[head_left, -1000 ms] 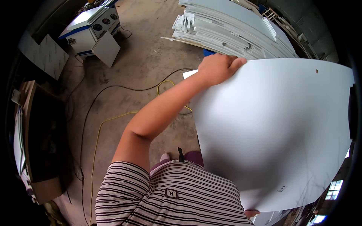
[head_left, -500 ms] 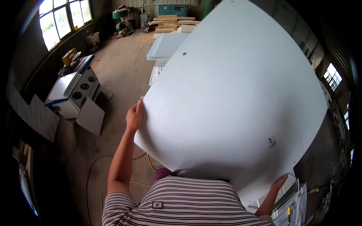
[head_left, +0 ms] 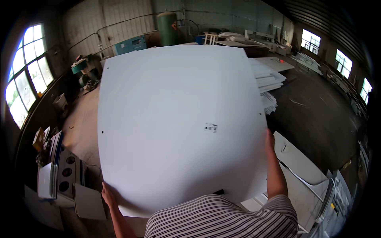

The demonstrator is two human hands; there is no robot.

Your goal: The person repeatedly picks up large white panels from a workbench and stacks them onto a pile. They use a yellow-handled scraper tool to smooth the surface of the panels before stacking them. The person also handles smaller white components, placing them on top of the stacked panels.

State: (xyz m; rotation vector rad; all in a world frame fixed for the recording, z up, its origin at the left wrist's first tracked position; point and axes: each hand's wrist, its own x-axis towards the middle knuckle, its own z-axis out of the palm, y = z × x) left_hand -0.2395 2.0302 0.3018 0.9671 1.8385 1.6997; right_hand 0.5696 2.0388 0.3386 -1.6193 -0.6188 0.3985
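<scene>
A large white panel fills the middle of the view, its near edge close against my striped shirt. It has small dark holes near its side edges and a little black printed mark right of its middle. At the near left edge, my left hand is closed on the panel, with its fingers partly hidden behind the edge. Higher up on the opposite side, my right hand grips the right edge, most of its fingers out of sight under the panel.
On the left stands a white machine with round dark dials. White boards are stacked beyond the panel's right edge. A pale board-topped bench is by my right arm. A green tank and a teal box stand at the back.
The panel has swung from a steep tilt on the right to nearly square in front of me. My right hand has moved forward along its side; my left hand is lower and nearer.
</scene>
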